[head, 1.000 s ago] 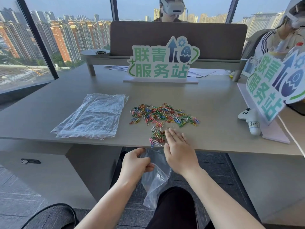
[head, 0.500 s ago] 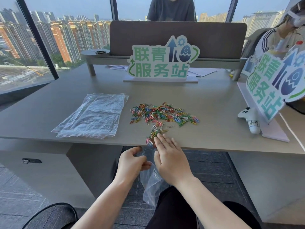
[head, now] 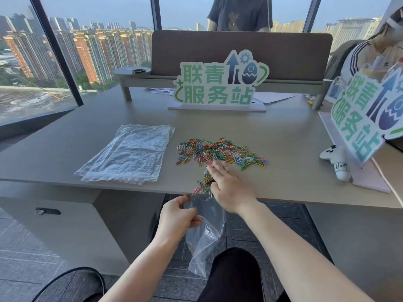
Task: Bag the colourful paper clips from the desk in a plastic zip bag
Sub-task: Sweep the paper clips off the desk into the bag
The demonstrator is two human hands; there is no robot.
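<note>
While the left hand point(head: 177, 215) pinches the mouth of a clear zip bag point(head: 206, 236) just below the desk point(head: 283, 149) edge, the right hand point(head: 229, 186) lies flat, fingers straight, beside a small cluster of paper clips point(head: 220, 151) at that edge; most remain piled farther back.

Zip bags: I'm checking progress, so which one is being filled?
The zip bag the left hand holds open below the desk edge; the other bags lie flat on top.
</note>
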